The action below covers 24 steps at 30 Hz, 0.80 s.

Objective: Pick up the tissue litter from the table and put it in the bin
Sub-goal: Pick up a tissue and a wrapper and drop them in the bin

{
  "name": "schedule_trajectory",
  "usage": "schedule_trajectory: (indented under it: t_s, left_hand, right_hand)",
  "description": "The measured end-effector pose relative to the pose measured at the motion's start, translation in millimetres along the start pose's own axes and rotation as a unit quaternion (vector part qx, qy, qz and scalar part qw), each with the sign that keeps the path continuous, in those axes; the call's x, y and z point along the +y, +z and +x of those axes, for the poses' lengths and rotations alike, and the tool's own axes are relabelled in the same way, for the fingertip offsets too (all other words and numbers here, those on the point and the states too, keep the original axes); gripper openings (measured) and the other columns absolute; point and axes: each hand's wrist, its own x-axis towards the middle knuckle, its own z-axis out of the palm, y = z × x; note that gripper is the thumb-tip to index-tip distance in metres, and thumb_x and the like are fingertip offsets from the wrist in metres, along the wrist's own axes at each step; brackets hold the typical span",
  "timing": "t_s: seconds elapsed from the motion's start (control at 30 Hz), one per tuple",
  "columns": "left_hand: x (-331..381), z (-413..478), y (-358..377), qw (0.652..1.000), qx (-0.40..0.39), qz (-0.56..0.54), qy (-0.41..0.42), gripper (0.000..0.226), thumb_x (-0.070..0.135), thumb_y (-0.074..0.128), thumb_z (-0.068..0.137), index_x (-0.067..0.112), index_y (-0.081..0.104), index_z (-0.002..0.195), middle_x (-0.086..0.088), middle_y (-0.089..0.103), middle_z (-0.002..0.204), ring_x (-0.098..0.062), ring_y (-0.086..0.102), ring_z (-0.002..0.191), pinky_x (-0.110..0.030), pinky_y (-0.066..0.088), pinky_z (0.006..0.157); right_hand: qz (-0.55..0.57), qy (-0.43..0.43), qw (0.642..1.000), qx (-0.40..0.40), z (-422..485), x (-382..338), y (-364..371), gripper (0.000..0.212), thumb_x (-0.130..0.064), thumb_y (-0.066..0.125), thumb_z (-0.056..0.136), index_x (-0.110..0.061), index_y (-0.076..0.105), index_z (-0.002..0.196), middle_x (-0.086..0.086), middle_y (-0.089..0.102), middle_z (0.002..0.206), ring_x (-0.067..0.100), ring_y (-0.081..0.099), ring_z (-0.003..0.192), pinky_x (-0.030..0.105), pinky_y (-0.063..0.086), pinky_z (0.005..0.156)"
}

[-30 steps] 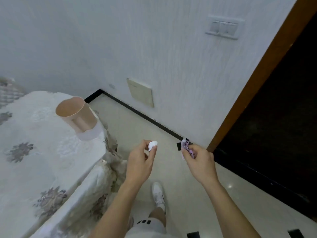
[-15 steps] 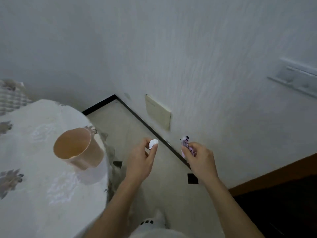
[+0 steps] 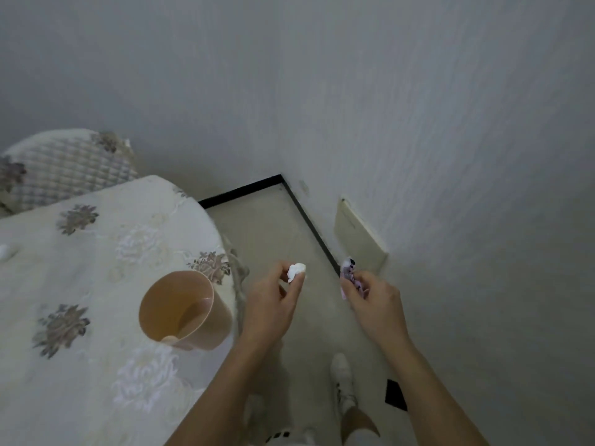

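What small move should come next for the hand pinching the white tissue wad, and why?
Probably carry the left hand leftward until it is over the bin's open mouth, then let go. The white tissue wad is pinched over the floor, to the right of the bin on the table's edge. The right hand holds a purple-patterned scrap.

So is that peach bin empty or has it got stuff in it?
Empty, as far as it shows. The bin on the table is open, and only its bare inner wall and floor are visible.

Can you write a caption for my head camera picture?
Left hand pinches white tissue, right hand holds purple wrapper, beside the bin.
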Motion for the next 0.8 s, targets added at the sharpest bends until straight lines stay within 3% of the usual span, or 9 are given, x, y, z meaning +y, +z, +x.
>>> schedule_trajectory:
  t_s: [0.13,0.3,0.5,0.7,0.8]
  left_hand:
    - [-2.6,25.1,-16.1,0.998,0.046,-0.004,-0.044,0.012,0.042,0.056,0.096,0.031,0.058,0.092,0.000,0.069,0.070,-0.018,0.063,0.051,-0.046,0.056,0.056]
    - [-6.9,47.8,-43.6,0.979,0.155,-0.026,-0.128,0.010,0.037,0.057,0.097,0.028,0.060,0.101,0.013,0.073,0.083,-0.009,0.068,0.056,-0.040,0.060,0.061]
    - [-22.8,37.3,-72.7,0.936,0.301,0.023,-0.182,0.014,0.037,0.058,0.096,0.024,0.061,0.099,0.000,0.069,0.068,-0.010,0.064,0.052,-0.043,0.055,0.058]
    - [-37.6,-1.2,-100.3,0.868,0.428,0.064,-0.244,0.012,0.039,0.062,0.093,0.029,0.064,0.099,0.011,0.069,0.074,-0.003,0.065,0.067,-0.016,0.047,0.059]
    - [-43.5,-16.4,-106.7,0.851,0.437,0.109,-0.270,0.013,0.044,0.059,0.094,0.032,0.062,0.097,0.011,0.066,0.069,-0.003,0.062,0.065,-0.021,0.049,0.057]
  right_hand:
    - [-0.006,-0.048,0.996,-0.077,52.3,-21.1,29.4,0.013,-0.038,0.064,0.092,-0.027,0.063,0.085,-0.010,0.063,0.070,0.003,0.059,0.066,0.023,0.039,0.055]
    - [-0.018,-0.119,0.976,-0.180,113.8,-57.0,72.4,0.019,-0.046,0.060,0.091,-0.027,0.065,0.088,-0.007,0.067,0.073,0.014,0.063,0.070,0.031,0.046,0.061]
    - [-0.017,-0.222,0.926,-0.307,140.2,-114.1,129.8,0.021,-0.044,0.059,0.094,-0.027,0.068,0.099,-0.007,0.070,0.081,0.015,0.065,0.077,0.035,0.052,0.066]
    - [-0.028,-0.321,0.869,-0.376,109.0,-154.1,175.0,0.031,-0.052,0.056,0.094,-0.027,0.054,0.075,-0.007,0.056,0.059,0.014,0.055,0.060,0.030,0.043,0.055]
    - [-0.026,-0.347,0.847,-0.401,93.8,-166.3,186.7,0.042,-0.061,0.048,0.094,-0.026,0.052,0.072,-0.007,0.050,0.055,0.012,0.051,0.057,0.034,0.042,0.054]
